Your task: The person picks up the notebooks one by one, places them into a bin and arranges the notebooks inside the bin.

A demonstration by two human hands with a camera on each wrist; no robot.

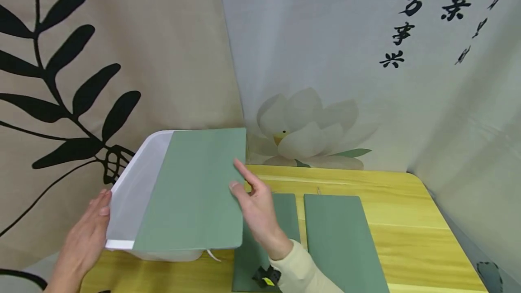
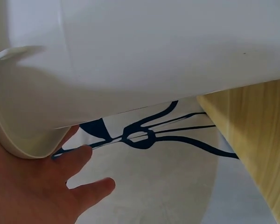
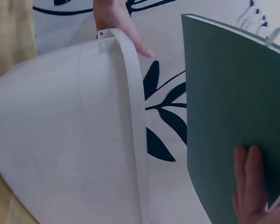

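A green notebook (image 1: 195, 189) is held by my right hand (image 1: 262, 214) at its right edge, thumb on the upper cover and fingers underneath. In the right wrist view, the notebook (image 3: 224, 93) stands apart from the rim of a white plastic bin (image 3: 74, 126), and a ribbon shows at its page edge. From the head, the notebook covers much of the bin (image 1: 132, 202). My left hand (image 1: 87, 234) touches the bin's left rim from outside; in the left wrist view its fingers (image 2: 95, 189) extend loosely below the wall. The bin's inside is mostly hidden.
Two more green notebooks lie on the yellow wooden table (image 1: 419, 238): one (image 1: 342, 238) to the right, another (image 1: 286, 211) partly under my right arm. Behind the table hangs a printed curtain (image 1: 183, 49). The bin is near the table's left edge.
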